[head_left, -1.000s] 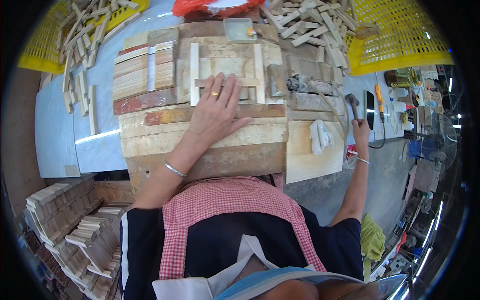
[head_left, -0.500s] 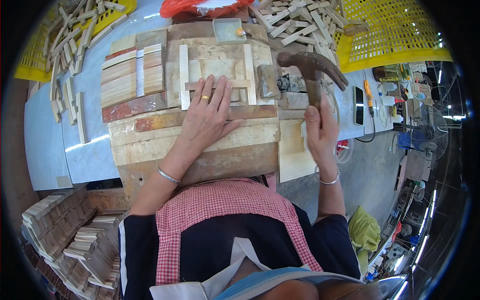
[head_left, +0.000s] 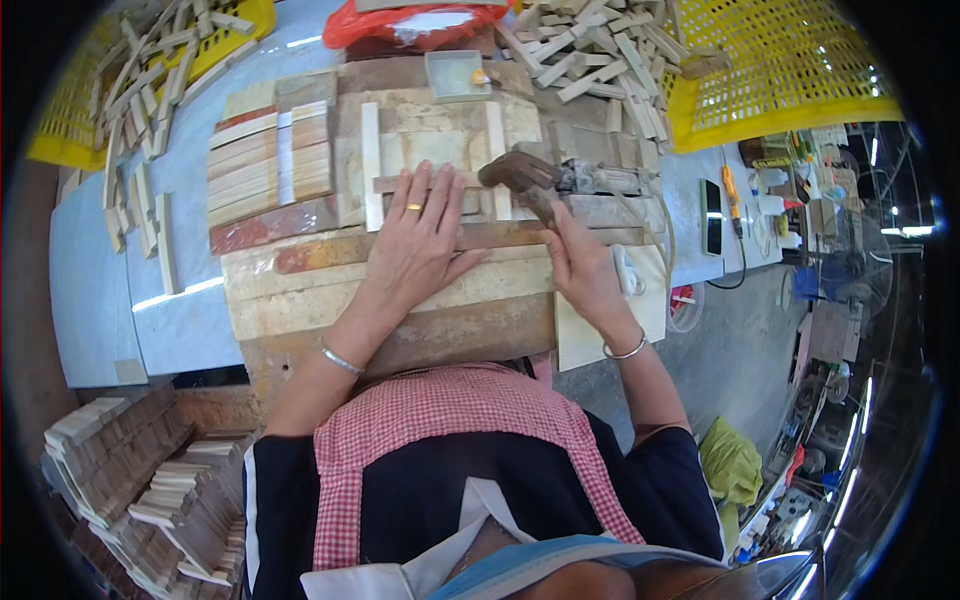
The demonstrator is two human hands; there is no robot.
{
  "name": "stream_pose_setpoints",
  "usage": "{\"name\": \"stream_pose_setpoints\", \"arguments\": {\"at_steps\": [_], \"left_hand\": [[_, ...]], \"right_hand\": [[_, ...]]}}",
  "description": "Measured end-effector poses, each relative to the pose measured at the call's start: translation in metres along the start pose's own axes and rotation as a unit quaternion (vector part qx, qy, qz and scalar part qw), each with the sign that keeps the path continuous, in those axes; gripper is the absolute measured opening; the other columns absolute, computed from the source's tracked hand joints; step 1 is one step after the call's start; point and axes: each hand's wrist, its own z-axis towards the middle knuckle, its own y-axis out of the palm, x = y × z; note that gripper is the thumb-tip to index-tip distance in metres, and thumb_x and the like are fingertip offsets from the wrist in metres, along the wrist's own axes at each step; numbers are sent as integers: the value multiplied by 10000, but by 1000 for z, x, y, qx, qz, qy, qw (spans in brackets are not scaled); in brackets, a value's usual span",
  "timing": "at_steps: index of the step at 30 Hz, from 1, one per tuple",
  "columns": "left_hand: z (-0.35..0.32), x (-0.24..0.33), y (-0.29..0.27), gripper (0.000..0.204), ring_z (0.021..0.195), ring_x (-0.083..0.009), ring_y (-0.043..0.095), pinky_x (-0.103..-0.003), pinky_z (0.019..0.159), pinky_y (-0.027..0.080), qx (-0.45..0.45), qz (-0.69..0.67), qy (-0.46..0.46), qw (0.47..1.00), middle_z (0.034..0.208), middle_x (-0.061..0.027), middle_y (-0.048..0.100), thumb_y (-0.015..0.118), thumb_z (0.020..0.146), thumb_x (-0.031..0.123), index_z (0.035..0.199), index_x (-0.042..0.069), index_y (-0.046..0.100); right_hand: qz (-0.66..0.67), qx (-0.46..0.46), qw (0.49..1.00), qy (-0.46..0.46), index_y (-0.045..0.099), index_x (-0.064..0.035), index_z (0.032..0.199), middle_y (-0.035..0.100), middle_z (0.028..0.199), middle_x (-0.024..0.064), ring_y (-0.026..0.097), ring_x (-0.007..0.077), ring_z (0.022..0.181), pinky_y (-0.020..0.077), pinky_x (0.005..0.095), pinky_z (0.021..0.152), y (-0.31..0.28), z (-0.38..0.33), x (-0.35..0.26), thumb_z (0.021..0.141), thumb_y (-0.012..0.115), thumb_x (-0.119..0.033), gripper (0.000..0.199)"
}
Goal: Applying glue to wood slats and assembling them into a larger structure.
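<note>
My left hand [head_left: 412,230] lies flat, fingers stretched out, over a wooden crosspiece [head_left: 385,185]. The crosspiece runs between a pale wooden strip [head_left: 371,150] on the left and a matching strip [head_left: 495,128] on the right, on a worn work board [head_left: 300,310]. My right hand [head_left: 588,268] is closed round the handle of a claw hammer [head_left: 520,174]. Its head is over the joint where crosspiece and right strip meet; whether it touches the wood I cannot tell. Part of the crosspiece is hidden by my left fingers.
Left of the strips lies a row of wooden slats [head_left: 243,165]. A small square dish [head_left: 455,78] stands behind. Loose wood sticks [head_left: 600,60] lie by a yellow basket [head_left: 790,60] at the back right. Stacked wooden frames [head_left: 120,450] stand at the lower left.
My right hand has brought the hammer left and down, from beside the board to the right end of the crosspiece. My left hand stays on the crosspiece.
</note>
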Motion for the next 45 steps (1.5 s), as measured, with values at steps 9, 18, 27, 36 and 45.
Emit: {"name": "stream_pose_setpoints", "arguments": {"at_steps": [9, 18, 27, 36, 45], "left_hand": [[-9, 3, 4, 767, 1297, -348, 416, -445, 1119, 290, 23, -12, 19, 999, 1342, -247, 467, 648, 789, 459, 1261, -122, 481], [-15, 3, 11, 772, 1285, -382, 424, -464, 1107, 306, -16, -53, 26, 998, 1312, -269, 484, 676, 772, 404, 1278, -136, 454], [-9, 3, 7, 808, 1297, -350, 425, -445, 1115, 307, 28, -31, 23, 999, 1354, -246, 462, 685, 775, 432, 1298, -132, 439], [19, -17, 1, 467, 1068, -327, 540, -427, 913, 428, 25, -73, -10, 997, 1127, -176, 566, 673, 795, 316, 1106, -17, 573], [53, -33, 23, 274, 937, -350, 608, -454, 813, 488, -122, -98, -13, 988, 973, -177, 616, 626, 770, 249, 918, 20, 645]], "right_hand": [[106, 39, 993, -36, 500, 13, 1285, 625, 973, 225, 651, 334, 846, 520, 366, 681, -9, 54, -72, 920, 565, -85, 383], [52, -79, 992, -87, 495, -7, 1296, 637, 1041, 207, 648, 344, 815, 539, 378, 685, 22, 53, -52, 908, 578, -134, 416], [55, 133, 973, 181, 557, 20, 1271, 683, 989, 121, 603, 124, 826, 493, 287, 754, -62, -11, 21, 943, 577, -116, 355], [-68, 236, 921, 304, 610, -112, 1268, 441, 688, -51, 352, 52, 600, 301, 231, 517, -90, -93, 135, 928, 627, -169, 346], [-40, 169, 937, 302, 636, -58, 1196, 577, 690, 24, 468, 114, 610, 403, 304, 552, -82, -138, 303, 888, 655, -242, 360]]}}
